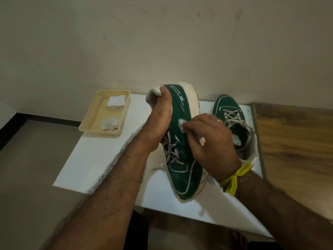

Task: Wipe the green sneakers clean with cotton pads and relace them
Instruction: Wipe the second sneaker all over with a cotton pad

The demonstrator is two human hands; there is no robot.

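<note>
Held sneaker (182,141): tipped on its side over the white table (93,156), so its green flank faces you. Your left hand (158,120) grips the heel collar, steadying it. Your right hand (212,139) pinches a cotton pad (181,123) against the flank. Second sneaker (232,123): upright alongside, waiting.

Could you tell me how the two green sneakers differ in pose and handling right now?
The held sneaker is tilted on its side, gripped at the heel by the left hand and wiped with a cotton pad by the right hand; the other sneaker sits upright, untouched, on the table. Both are laced.
</note>
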